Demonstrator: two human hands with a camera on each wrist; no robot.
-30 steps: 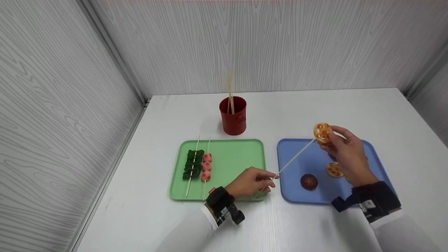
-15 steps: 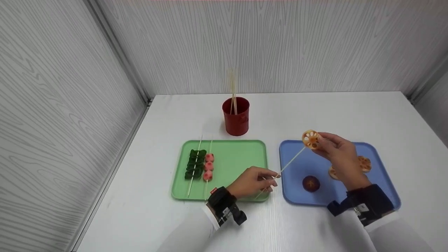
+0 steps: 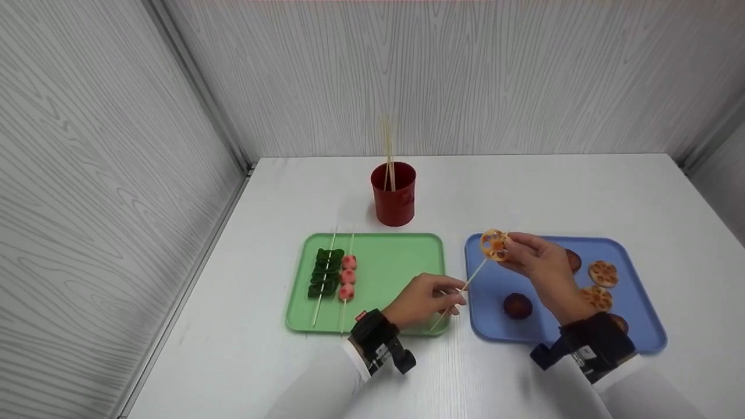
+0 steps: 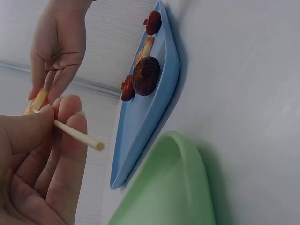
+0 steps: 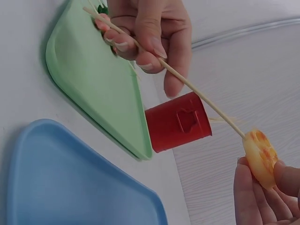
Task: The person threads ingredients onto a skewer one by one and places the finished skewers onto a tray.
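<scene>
Pinches thin pale wooden skewer in left hand | grips round orange holed slice at skewer's far end in right hand

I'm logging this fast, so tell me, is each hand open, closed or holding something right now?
Left hand: holding a skewer, pinched between thumb and fingers.
Right hand: holding a lotus root slice at the skewer's end.

Loaded skewers on left tray, cup behind; lotus slices, mushrooms on right tray.
</scene>
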